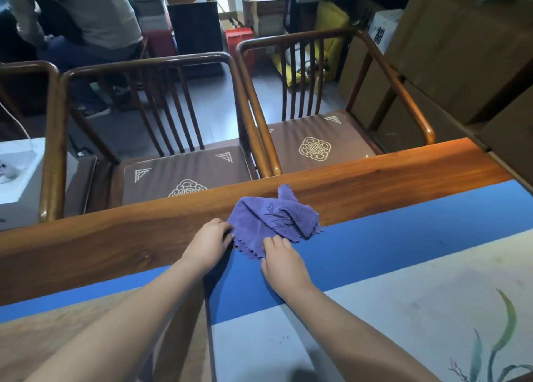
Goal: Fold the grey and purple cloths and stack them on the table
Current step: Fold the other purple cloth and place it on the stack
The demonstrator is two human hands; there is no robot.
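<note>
Wooden table: both hands pinch purple cloth edge.

Wooden chairs – perhaps boxes behind

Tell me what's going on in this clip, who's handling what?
A person is working a purple scallop-edged cloth with both bare hands on a long wooden table, where it lies partly on a blue-bordered mat. The left hand grips the cloth's near left corner and the right hand rests on its near edge. The cloth is partly folded but rumpled, with one corner sticking up at the far side. No grey cloth is in view, and nothing is stacked yet.
</note>
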